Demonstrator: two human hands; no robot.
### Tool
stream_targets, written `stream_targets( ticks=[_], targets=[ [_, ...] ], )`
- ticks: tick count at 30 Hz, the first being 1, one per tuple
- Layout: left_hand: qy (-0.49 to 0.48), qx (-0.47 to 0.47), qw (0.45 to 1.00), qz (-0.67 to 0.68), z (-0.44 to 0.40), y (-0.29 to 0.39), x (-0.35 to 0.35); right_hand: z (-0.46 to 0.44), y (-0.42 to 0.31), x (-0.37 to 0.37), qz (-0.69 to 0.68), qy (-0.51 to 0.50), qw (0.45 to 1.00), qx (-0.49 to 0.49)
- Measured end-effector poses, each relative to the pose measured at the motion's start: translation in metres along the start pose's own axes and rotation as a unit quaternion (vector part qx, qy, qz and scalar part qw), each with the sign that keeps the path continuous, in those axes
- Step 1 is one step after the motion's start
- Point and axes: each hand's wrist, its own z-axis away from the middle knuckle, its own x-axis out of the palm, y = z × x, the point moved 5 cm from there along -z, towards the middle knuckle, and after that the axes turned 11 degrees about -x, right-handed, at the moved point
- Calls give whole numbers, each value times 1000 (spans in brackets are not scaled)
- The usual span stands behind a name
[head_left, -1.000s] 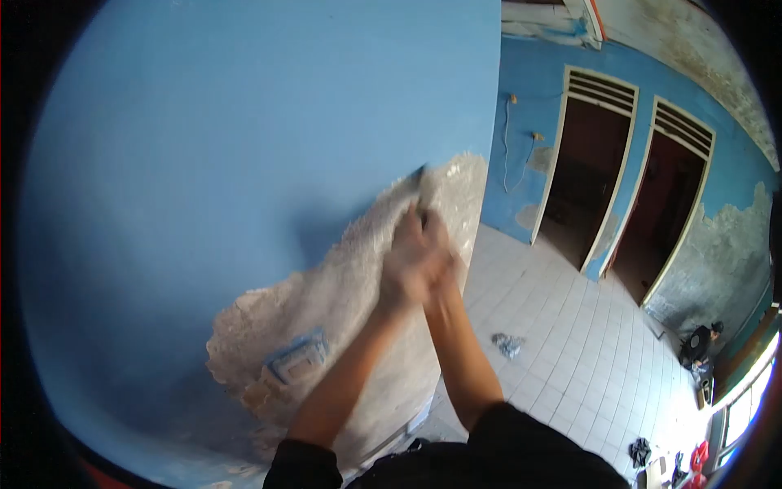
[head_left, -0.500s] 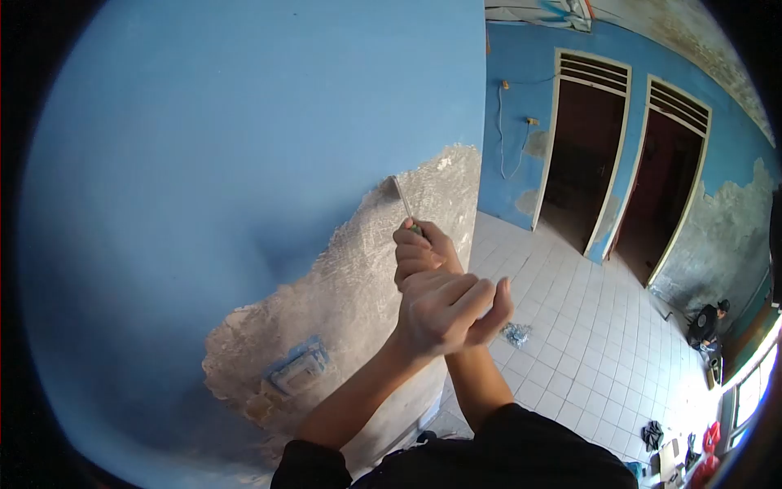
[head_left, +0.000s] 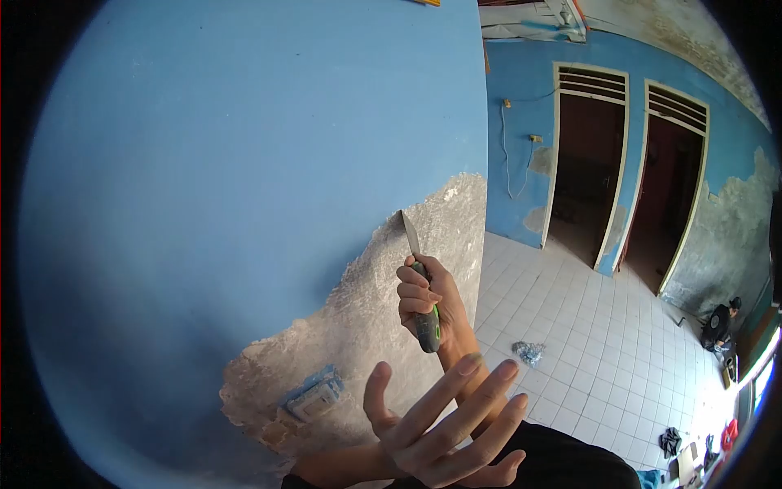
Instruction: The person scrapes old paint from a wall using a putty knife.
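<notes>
My right hand grips the dark, green-trimmed handle of a putty knife. Its metal blade points up, with the tip at the edge where blue paint meets bare, scraped plaster. Below and nearer to me, my left hand is open and holds nothing, its fingers spread. It is apart from the putty knife and partly overlaps my right forearm. A wall switch or socket box smeared with blue sits in the plaster at lower left.
The wall ends at a vertical corner on the right. Beyond it, a white tiled floor carries a small pile of paint scraps. Two doorways open in the far wall, with cables hanging beside them. A person crouches at far right, near scattered items.
My left hand has come down and away from my right hand, and its fingers have spread. The view has tilted slightly up; the blade stays at the paint edge.
</notes>
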Motion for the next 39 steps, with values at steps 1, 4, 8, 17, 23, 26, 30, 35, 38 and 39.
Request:
stream_targets(
  ticks=[1,4,8,17,23,26,30,35,38,39],
  targets=[
    [-59,-54,997,-21,-3,-2,3,0,0,0,-8,-68,998,6],
    [-175,-150,965,-129,13,-30,51,-6,12,-12,-11,-31,999,0],
    [-315,-257,833,-377,43,-86,118,3,12,-11,-1,-16,1000,-9],
    [-99,-173,978,-64,12,-74,91,5,6,-12,13,-18,1000,-17],
    [-44,-124,988,-84,-2,-53,55,27,5,-11,35,-9,999,-9],
    [-85,-209,974,-18,13,-94,89,5,-6,-17,57,7,998,-26],
    [-90,-176,980,-18,10,-63,52,-5,-23,-17,120,31,992,-39],
    [-55,-496,842,203,61,-108,31,49,-11,-23,277,72,958,28],
    [-125,-679,642,333,124,-129,36,86,6,-28,347,53,926,136],
    [-142,-709,588,364,141,-127,39,94,13,-29,374,52,913,156]
  ],
)
